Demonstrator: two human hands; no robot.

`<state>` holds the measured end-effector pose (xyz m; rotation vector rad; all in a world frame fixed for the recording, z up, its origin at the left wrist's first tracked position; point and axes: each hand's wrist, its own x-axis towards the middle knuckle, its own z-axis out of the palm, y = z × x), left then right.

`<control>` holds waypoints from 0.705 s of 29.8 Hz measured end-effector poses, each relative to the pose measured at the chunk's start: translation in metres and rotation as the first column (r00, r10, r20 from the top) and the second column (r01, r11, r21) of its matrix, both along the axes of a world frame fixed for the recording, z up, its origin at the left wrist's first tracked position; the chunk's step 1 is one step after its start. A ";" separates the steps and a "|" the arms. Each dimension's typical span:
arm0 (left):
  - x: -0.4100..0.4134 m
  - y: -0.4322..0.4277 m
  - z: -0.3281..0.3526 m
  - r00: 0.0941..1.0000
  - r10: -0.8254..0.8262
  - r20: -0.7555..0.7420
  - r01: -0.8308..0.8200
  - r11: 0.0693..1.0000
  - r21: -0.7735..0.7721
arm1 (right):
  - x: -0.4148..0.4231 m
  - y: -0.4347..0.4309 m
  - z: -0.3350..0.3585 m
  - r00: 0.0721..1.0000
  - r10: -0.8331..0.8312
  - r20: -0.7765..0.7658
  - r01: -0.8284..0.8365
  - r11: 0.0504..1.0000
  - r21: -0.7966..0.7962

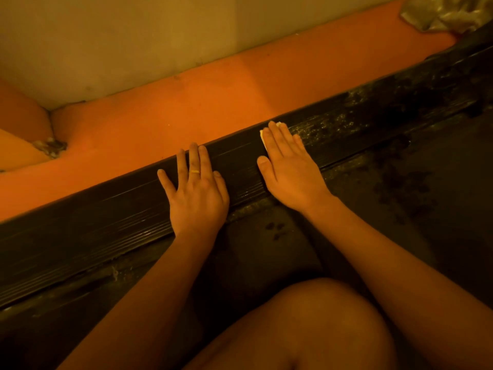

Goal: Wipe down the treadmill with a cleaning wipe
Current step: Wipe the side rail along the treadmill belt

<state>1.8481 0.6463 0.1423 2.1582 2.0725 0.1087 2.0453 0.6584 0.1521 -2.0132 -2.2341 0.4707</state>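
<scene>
Under right hand (289, 169), barely visible wipe (262, 138)

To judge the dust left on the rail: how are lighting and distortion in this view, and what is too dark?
Head view: dim, strong orange cast, so colours mislead; wide-angle distortion bows the side rail; dust beyond the right hand catches light and reads clearly; the belt and lower corners sink into shadow; the wipe shows only as a pale edge under that hand.
</scene>
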 end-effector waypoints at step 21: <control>0.000 0.002 0.010 1.000 -0.004 0.026 0.006 0.997 -0.074 | -0.001 -0.010 -0.006 0.999 0.001 0.048 -0.002 1.000 0.021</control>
